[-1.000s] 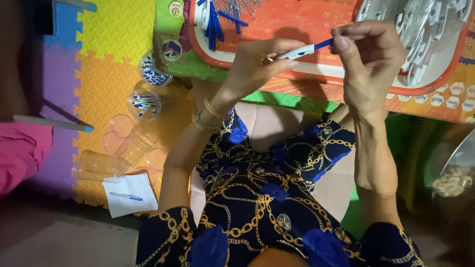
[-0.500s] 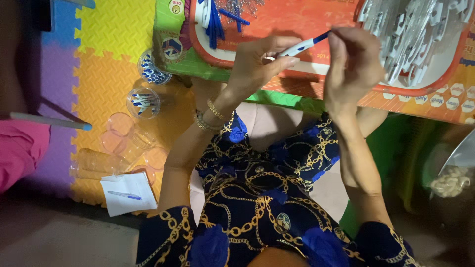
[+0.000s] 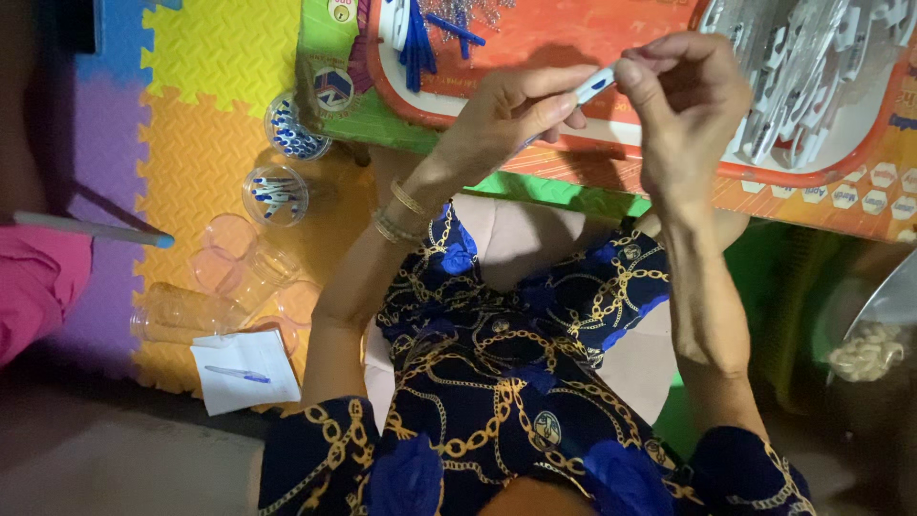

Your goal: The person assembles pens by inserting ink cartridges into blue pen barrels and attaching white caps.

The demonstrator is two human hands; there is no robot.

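My left hand (image 3: 511,119) grips a small white and blue pen-like piece (image 3: 592,86) above the front rim of an orange tray (image 3: 573,38). My right hand (image 3: 688,105) pinches the same piece at its right end with thumb and forefinger. On the tray lie a bundle of blue sticks (image 3: 420,38) at the left and a heap of white plastic parts (image 3: 812,67) at the right. Gold bangles sit on my left wrist.
Two round clear tubs with blue and white pieces (image 3: 275,194) (image 3: 294,129) stand on the coloured foam floor mat (image 3: 191,115). Empty clear cups (image 3: 191,311) and a white paper with a blue stick (image 3: 244,373) lie nearer. A pink-clad person (image 3: 38,287) sits at left.
My right hand has slid left and closed down onto the right end of the piece; the left hand stays around it, shifted slightly.
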